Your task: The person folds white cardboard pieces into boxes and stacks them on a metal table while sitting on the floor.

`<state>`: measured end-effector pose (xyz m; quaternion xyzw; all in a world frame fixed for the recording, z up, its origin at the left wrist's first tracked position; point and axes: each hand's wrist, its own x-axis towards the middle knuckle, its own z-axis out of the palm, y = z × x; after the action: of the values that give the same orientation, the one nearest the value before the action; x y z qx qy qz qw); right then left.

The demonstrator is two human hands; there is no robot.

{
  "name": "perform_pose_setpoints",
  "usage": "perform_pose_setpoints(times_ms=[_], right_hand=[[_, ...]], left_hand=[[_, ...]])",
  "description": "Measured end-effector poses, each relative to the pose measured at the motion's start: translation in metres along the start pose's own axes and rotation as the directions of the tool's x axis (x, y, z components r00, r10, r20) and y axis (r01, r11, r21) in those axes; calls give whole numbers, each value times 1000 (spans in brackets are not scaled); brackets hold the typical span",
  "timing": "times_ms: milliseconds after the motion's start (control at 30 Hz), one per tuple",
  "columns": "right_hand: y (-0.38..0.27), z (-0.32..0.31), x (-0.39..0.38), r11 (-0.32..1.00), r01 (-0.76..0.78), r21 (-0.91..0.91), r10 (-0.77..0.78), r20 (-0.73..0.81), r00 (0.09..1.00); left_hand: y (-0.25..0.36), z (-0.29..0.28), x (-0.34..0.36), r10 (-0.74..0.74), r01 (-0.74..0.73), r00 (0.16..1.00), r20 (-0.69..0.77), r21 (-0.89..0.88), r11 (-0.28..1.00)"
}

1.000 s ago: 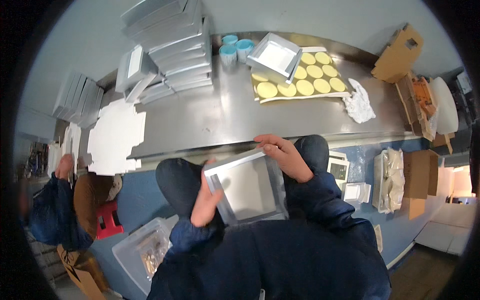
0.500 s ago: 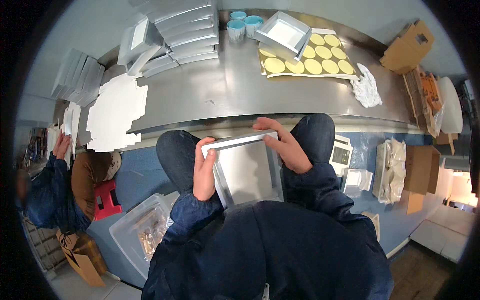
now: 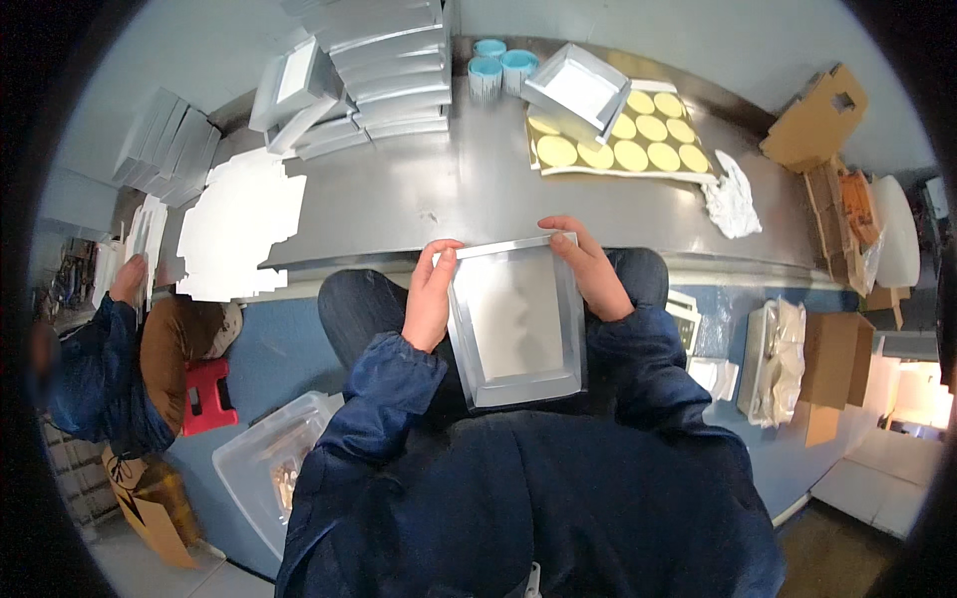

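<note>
A shallow silver-grey box [image 3: 518, 319] with a pale inner base is held over my lap, its open side toward me. My left hand [image 3: 431, 296] grips its far left corner, thumb on the rim and fingers wrapped round the outside. At the far right corner, my right hand [image 3: 590, 269] pinches the rim, its thumb on the inner side and its fingers behind the wall. Both hands are closed on the box. Just beyond it runs the front edge of the metal table [image 3: 389, 209]. Parts of the fingers behind the box walls are hidden.
Stacked silver boxes [image 3: 394, 75] and flat white card blanks [image 3: 239, 224] occupy the table's left. Further right are blue cups [image 3: 518, 72], another box [image 3: 578, 85], a yellow-circle sticker sheet [image 3: 638, 149] and crumpled white paper [image 3: 733, 199]. A co-worker's hand [image 3: 128, 279] shows far left.
The box has moved away from my body and slightly right, so its near wall now shows whole. Both hands have shifted along with it, keeping hold of the far corners.
</note>
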<state>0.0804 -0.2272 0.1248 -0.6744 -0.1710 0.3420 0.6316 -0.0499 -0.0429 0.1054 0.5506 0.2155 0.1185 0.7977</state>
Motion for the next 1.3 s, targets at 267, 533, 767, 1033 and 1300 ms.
perform_pose_setpoints(times_ms=[267, 533, 767, 1033, 1300], right_hand=[[35, -36, -1, 935, -55, -349, 111, 144, 983], [25, -57, 33, 924, -25, 382, 128, -246, 961], [-21, -162, 182, 981, -30, 189, 107, -412, 905], [-14, -168, 226, 982, -29, 185, 122, -509, 852], [11, -250, 264, 987, -32, -160, -47, -466, 883]], left_hand=[[17, -10, 59, -125, 84, 969, -213, -194, 977], [-1, 17, 74, -124, 121, 988, 87, 35, 992], [10, 51, 181, -68, 7, 973, 221, 268, 963], [27, 93, 322, -226, 207, 959, 173, 121, 971], [-14, 160, 298, -136, 166, 964, 229, -116, 979]])
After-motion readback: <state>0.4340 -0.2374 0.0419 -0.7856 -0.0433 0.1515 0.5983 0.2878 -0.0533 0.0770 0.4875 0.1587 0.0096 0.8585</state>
